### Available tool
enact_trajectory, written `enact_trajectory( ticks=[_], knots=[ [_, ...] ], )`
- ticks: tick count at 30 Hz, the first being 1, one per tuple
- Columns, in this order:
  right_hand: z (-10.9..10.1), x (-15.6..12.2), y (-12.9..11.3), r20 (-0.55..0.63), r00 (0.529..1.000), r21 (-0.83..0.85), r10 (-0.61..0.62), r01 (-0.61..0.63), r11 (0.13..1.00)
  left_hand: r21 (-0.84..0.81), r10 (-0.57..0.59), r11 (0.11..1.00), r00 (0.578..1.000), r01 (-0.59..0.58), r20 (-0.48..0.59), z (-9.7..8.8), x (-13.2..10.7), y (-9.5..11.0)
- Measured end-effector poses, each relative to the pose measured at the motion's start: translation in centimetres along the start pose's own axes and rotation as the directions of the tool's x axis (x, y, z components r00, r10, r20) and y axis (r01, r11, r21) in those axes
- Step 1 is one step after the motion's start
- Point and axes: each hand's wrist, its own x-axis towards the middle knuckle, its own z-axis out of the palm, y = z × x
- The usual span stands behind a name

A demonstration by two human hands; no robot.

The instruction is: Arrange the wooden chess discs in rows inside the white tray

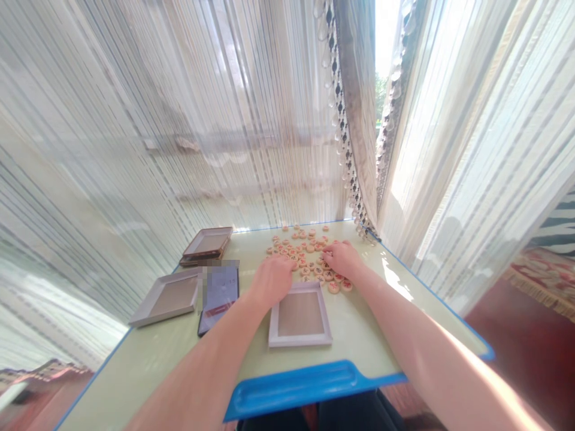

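Observation:
Several round wooden game discs (300, 245) with red and dark markings lie scattered on the far middle of a pale green table (368, 323). My right hand (342, 258) rests palm down on the near right part of the pile, fingers curled over some discs. My left hand (274, 280) lies at the pile's near left edge, at the far left corner of an empty grey shallow box tray (300, 316). Its fingers bend downward onto the discs; what they hold, if anything, is hidden.
A phone (218, 296) lies left of the tray. Another grey box lid (167, 297) sits further left, and a brown box (207, 244) behind it. A blue rim (291, 386) edges the table's near side. Sheer curtains (179, 120) hang close behind and to the right.

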Motion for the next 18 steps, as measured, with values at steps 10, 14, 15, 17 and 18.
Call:
enact_trajectory(
  ticks=[10, 14, 15, 17, 18],
  knots=[
    [-0.88, -0.52, -0.15, 0.004, 0.997, 0.112, 0.072, -0.072, 0.991, 0.021, -0.039, 0.999, 0.999, 0.038, 0.039, -0.75, 0.07, 0.10],
    [-0.93, -0.53, -0.16, 0.055, 0.997, 0.174, 0.045, -0.054, 0.983, 0.027, -0.037, 0.999, 0.999, 0.036, 0.040, -0.51, 0.07, 0.13],
    [-0.83, -0.45, -0.16, 0.035, 0.997, 0.210, 0.065, -0.071, 0.975, 0.028, -0.037, 0.999, 0.998, 0.036, 0.041, -0.51, 0.07, 0.14],
    [-0.51, -0.26, -0.15, -0.028, 0.994, 0.275, 0.103, -0.091, 0.957, 0.030, -0.034, 0.999, 0.998, 0.032, 0.044, -0.53, 0.06, 0.18],
    [-0.34, -0.16, -0.15, -0.062, 0.992, 0.291, 0.109, -0.086, 0.953, 0.030, -0.030, 0.999, 0.999, 0.029, 0.041, -0.54, 0.06, 0.18]
  ],
)
